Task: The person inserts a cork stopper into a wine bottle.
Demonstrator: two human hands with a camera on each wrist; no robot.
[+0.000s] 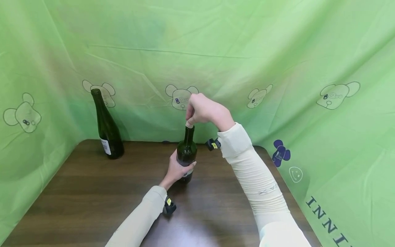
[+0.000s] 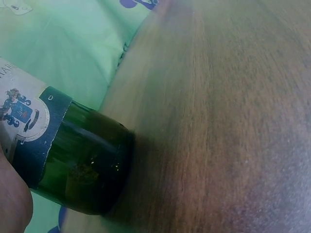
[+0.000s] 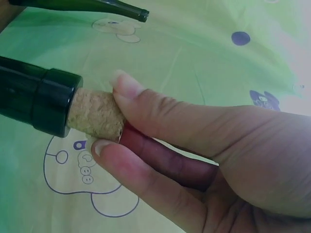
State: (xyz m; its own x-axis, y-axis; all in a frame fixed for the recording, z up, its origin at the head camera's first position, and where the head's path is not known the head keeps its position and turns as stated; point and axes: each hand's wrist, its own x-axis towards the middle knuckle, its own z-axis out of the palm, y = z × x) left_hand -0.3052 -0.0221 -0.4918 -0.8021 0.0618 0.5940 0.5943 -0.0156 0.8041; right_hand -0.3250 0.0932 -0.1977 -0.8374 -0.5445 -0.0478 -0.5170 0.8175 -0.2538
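Note:
A dark green wine bottle (image 1: 187, 151) stands upright near the back middle of the table. Round its body my left hand (image 1: 178, 168) is wrapped, thumb across the front. The left wrist view shows the labelled lower part of this bottle (image 2: 82, 160), its base at the table top. Above the mouth, my right hand (image 1: 205, 109) pinches a cork (image 3: 97, 112) between thumb and fingers. The cork's lower end sits in the bottle mouth, and much of its length shows above the rim in the right wrist view.
Another green bottle (image 1: 108, 130), with no cork visible at its mouth, stands at the table's back left corner. The brown wooden table (image 1: 77, 206) ends against a green curtain (image 1: 216, 41) printed with cartoon heads.

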